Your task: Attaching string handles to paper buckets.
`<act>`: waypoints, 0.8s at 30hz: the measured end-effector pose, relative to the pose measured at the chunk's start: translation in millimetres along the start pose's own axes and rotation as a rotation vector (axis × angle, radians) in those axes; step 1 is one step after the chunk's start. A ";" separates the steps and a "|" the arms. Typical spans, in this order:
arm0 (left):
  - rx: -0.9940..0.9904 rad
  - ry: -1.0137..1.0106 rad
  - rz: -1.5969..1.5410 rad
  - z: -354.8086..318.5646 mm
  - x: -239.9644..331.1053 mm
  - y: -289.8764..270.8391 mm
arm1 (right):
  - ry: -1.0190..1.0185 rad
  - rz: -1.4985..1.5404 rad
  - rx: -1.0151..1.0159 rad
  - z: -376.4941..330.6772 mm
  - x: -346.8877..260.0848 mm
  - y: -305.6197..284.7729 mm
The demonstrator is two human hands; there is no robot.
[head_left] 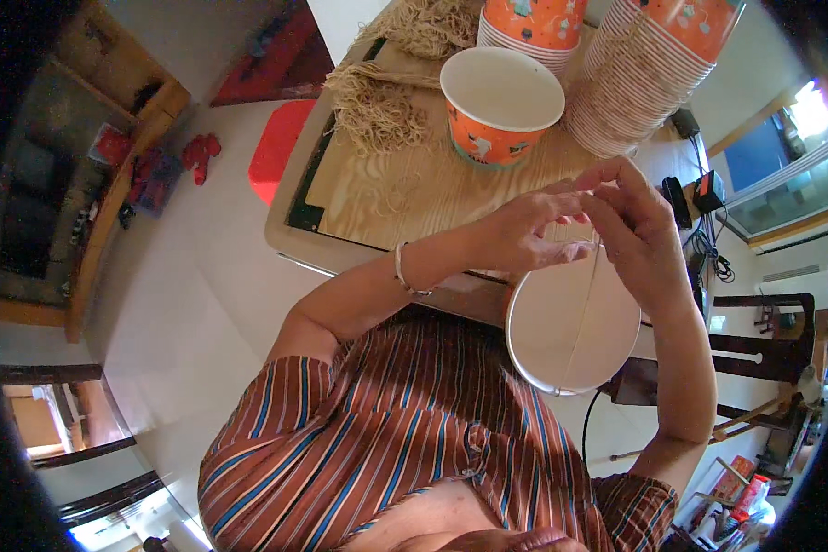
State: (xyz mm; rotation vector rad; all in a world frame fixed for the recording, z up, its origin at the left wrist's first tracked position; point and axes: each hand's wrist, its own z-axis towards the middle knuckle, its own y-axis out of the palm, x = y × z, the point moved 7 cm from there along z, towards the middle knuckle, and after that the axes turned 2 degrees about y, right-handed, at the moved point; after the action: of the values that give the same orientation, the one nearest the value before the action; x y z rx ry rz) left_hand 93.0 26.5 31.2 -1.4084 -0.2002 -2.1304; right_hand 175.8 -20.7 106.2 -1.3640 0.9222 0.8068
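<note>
A paper bucket [575, 317] with a white inside leans between my body and the table edge, its opening turned up toward me. A thin tan string [581, 336] stretches across that opening, from the near rim up to my fingers at the far rim. My left hand [535, 225] comes in from the left, with thumb and fingers curled at the string. My right hand [637, 225] pinches at the same spot, its fingertips meeting those of the left. The string's end between the fingers is too fine to make out.
On the wooden table [363, 198] stand an orange patterned paper bucket [503, 97], a leaning stack of nested buckets [635, 87] and another stack [532, 28]. Tan string bundles [377, 106] lie left of them. Black cables [708, 244] hang at the right. A red stool [281, 147] stands left.
</note>
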 end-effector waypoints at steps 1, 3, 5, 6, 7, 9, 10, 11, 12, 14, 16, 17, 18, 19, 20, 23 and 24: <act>-0.020 0.090 0.017 2.2 -0.2 1.8 | -0.010 0.046 -0.009 3.1 -1.1 2.6; -0.042 0.175 0.032 5.3 3.9 0.2 | -0.002 0.038 -0.016 8.7 -2.3 4.2; -0.240 -0.045 -0.062 7.6 -3.2 7.8 | 0.014 0.032 -0.020 14.4 -1.1 2.9; -0.243 -0.049 -0.063 7.7 -0.3 4.3 | -0.035 0.000 -0.021 17.4 -5.5 1.8; -0.183 -0.047 0.031 8.6 1.7 -3.9 | -0.084 -0.031 -0.020 20.2 -8.8 0.9; -0.122 -0.047 0.122 9.1 -4.9 -11.8 | -0.020 -0.051 -0.036 22.9 -8.9 -5.0; -0.008 0.076 0.165 8.3 -6.3 -19.6 | 0.015 -0.080 -0.043 22.6 -13.6 -9.7; 0.106 0.201 0.208 4.9 -5.4 -27.2 | -0.033 -0.120 0.014 20.8 -13.4 -17.3; 0.110 0.198 0.212 2.2 -10.4 -29.4 | -0.001 -0.147 0.003 18.9 -10.9 -23.4; 0.180 0.165 0.279 -3.0 -18.6 -39.1 | 0.046 -0.239 -0.033 15.4 1.1 -39.0; 0.201 0.138 0.316 -6.7 -21.5 -42.5 | 0.057 -0.366 -0.025 8.7 6.1 -54.3; 0.220 0.109 0.352 -9.0 -21.8 -44.8 | 0.069 -0.492 -0.017 5.1 8.6 -62.1; 0.219 0.113 0.351 -8.9 -15.3 -44.3 | 0.059 -0.490 0.004 1.6 15.4 -71.4; 0.238 0.063 0.423 -8.2 -7.0 -45.2 | 0.060 -0.494 0.010 -1.4 24.8 -82.1; 0.258 0.012 0.494 -8.0 -2.0 -46.1 | 0.096 -0.490 0.019 -4.4 37.5 -94.4; 0.289 0.071 0.550 -9.3 9.1 -44.7 | 0.097 -0.483 0.053 -10.3 50.1 -106.3; 0.292 0.073 0.554 -10.3 10.4 -44.0 | 0.213 -0.397 0.112 -11.6 54.6 -107.9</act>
State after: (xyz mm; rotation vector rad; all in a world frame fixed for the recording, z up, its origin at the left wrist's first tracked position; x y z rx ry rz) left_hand 58.3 54.6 43.9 -1.0609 -0.0754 -1.6168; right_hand 295.5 -41.2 104.8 -1.4902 0.8080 0.3084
